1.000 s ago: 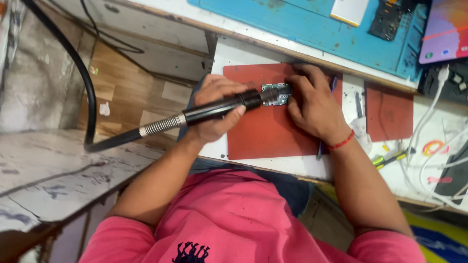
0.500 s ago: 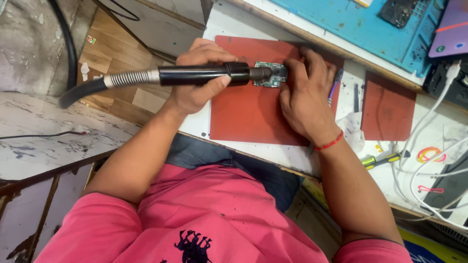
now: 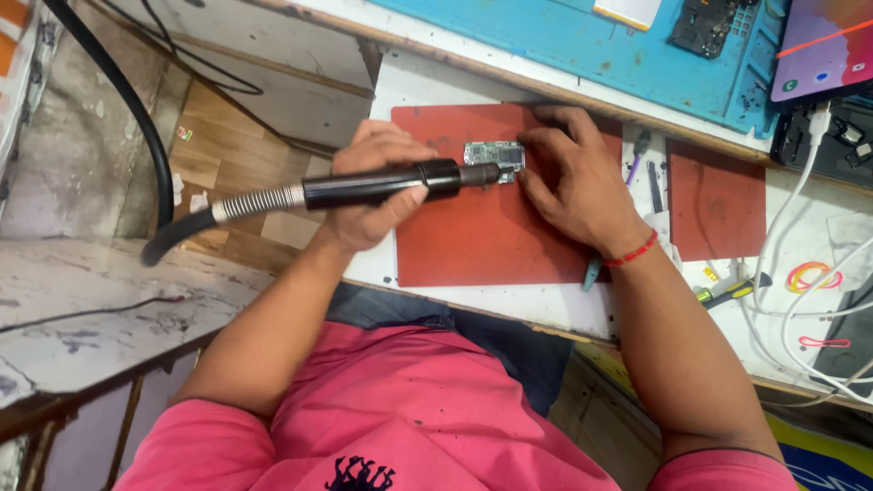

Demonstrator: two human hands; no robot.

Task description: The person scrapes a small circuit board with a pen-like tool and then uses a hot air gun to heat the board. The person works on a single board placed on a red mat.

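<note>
Left hand [image 3: 368,195] fingers clamped on one black hot-air handpiece [image 3: 382,186], right hand [image 3: 573,186] fingers pressing one circuit board [image 3: 494,156], two red mats [image 3: 473,232]

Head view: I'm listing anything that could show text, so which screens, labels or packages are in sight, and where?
Lit phone screen: top right corner on the bench, rectangular, purple to pink, small round icons along its lower edge.
White card or box: top edge on the blue mat, rectangular, cut off by the frame.
No other labels or signs can be made out.
</note>
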